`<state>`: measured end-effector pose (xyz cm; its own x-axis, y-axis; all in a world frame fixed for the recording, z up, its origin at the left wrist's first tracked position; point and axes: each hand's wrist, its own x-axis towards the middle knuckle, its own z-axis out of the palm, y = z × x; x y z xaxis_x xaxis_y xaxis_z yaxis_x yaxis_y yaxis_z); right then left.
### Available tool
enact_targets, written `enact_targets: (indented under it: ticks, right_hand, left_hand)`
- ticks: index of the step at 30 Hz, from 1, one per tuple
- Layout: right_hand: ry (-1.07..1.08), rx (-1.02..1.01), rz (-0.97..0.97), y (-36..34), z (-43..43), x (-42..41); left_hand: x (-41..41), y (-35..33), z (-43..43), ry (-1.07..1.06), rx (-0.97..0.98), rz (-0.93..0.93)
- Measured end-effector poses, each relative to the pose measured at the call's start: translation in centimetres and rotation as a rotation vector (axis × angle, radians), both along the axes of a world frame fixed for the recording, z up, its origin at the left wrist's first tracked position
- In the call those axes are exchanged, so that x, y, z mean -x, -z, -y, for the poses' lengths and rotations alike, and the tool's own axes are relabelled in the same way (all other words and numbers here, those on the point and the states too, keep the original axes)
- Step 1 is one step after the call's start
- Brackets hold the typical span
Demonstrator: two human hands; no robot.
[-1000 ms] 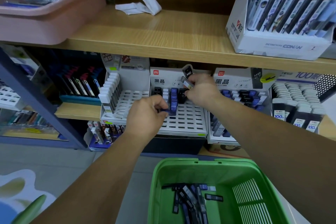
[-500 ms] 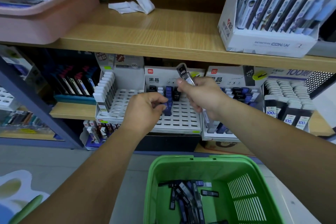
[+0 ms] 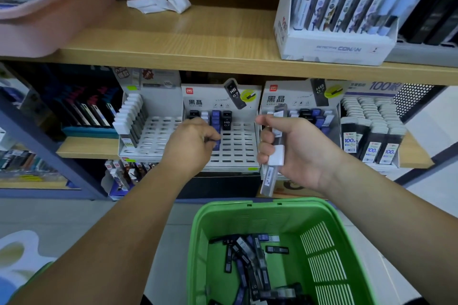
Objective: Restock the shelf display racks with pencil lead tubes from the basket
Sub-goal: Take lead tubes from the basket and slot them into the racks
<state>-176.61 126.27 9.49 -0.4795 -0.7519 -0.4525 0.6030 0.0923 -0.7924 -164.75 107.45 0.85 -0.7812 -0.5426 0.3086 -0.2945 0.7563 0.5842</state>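
While left hand (image 3: pixel 190 142) pinches a blue tube (image 3: pixel 216 145) at a slot in middle rack (image 3: pixel 238 153), left half, right hand (image 3: pixel 295 151) clutches spare tubes (image 3: pixel 276 156); next: seat it upright.

Smooth wood-grain shelf (image 3: pixel 223 39) across the upper frame; glossy green plastic basket (image 3: pixel 319 225) at lower centre; white slotted plastic rack (image 3: pixel 238 146); crumpled white paper (image 3: pixel 161 0) up top.

Loose dark and blue lead tubes (image 3: pixel 247 252) lie in the green basket (image 3: pixel 347 225), bottom centre. The white slotted rack (image 3: pixel 238 153) at centre carries few upright tubes at its back. The right hand (image 3: pixel 300 153) grips a tube bundle (image 3: pixel 276 156); the left hand (image 3: pixel 190 146) pinches a blue tube (image 3: pixel 216 146).
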Motion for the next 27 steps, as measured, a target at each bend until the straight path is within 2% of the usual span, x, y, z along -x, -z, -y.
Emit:
enact_targets:
  ticks: [5, 8, 9, 10, 13, 15, 20, 23, 27]
  right_hand:
    - [0.000, 0.107, 0.023, 0.1, -0.6, 0.9]
    - [0.032, 0.149, 0.035, 0.2, -0.8, 1.4]
    - [0.050, 0.154, 0.038, 0.2, -0.8, 1.4]
    - [0.074, 0.157, 0.036, 0.3, -0.8, 1.4]
    - [0.164, 0.145, 0.018, 0.6, -0.3, 1.7]
    - [0.208, 0.145, 0.015, 0.5, 0.1, 1.7]
    - [0.237, 0.156, 0.031, 0.3, 0.6, 1.0]
    - [0.323, 0.159, -0.055, -0.3, 0.3, 1.9]
    - [0.359, 0.164, -0.192, -1.5, -1.3, 3.3]
  left_hand:
    - [0.0, -0.3, -0.4, -0.024, 0.140, 0.091]
    - [-0.5, -1.4, -1.5, -0.058, 0.250, 0.041]
    - [-0.6, -2.2, -2.4, -0.079, 0.204, -0.006]
    - [-0.7, -3.3, -3.7, -0.085, 0.056, -0.047]
    - [-0.8, -5.6, -8.0, 0.023, -0.528, -0.034]
    - [-1.1, -5.5, -9.4, 0.098, -0.533, 0.012]
    - [-1.2, -5.1, -9.2, 0.129, -0.461, 0.038]
    - [-1.6, -4.9, -8.6, 0.152, -0.397, 0.118]
    - [-1.7, -5.2, -8.4, 0.127, -0.538, 0.156]
